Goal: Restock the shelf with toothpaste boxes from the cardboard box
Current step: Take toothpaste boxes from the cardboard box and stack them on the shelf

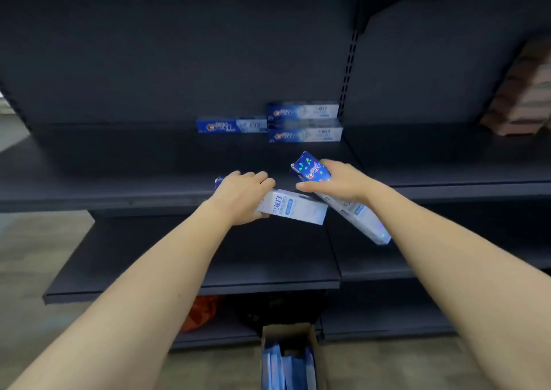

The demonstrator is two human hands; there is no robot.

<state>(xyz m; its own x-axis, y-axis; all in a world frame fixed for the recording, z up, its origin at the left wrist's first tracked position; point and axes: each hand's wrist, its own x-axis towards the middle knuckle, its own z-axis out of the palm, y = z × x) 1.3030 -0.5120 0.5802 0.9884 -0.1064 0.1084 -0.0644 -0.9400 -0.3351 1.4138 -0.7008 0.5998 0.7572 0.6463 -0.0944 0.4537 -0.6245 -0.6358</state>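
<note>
My left hand (243,194) grips a blue-and-white toothpaste box (293,207) lying sideways at the front edge of the dark shelf (119,166). A second toothpaste box (313,170) is held in my right hand (340,180), tilted with its blue end up over the shelf edge. Three toothpaste boxes stand at the back of the shelf: one alone (231,125) and a stack of two (304,122) to its right. The open cardboard box (287,333) sits on the floor below, with several blue boxes (283,365) inside.
A lower shelf (190,258) juts out beneath my arms. Stacked pinkish packages (518,97) fill the right end of the neighbouring bay. An orange item (202,312) and dark objects lie under the bottom shelf. A slotted upright (348,58) divides the bays.
</note>
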